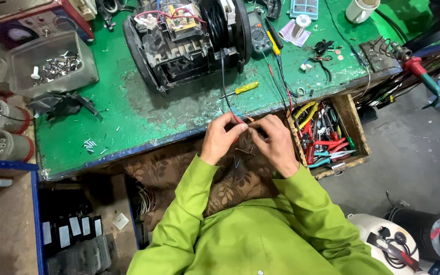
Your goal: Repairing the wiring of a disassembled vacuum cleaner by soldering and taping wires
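Left hand [221,137] at near edge of green workbench [143,109], wrist bent down, fingers curled, thumb and forefinger pinched narrow on thin wires [237,121]. Right hand [276,142] just beside, knuckles up, fingers folded inward toward same wires; grip itself hidden under back of hand, cannot tell how tight. Both forearms in lime-green sleeves, converging from below into a V over lap. Fingertips of both hands nearly touching.

Wires: dark, red and blue strands, running down from black motor unit [189,38] on bench, over table edge, into the hands. Loose strand ends splayed below hands against brown patterned cloth.

Nearby: yellow-handled screwdriver [240,89] lying on bench just above hands, apart from them. Multimeter [256,33] beside motor unit. Open wooden drawer [355,125] at right of right hand, packed with pliers and cutters, red and yellow grips. Clear plastic tub of screws [52,63] well off at left. White mug [360,10] at far edge
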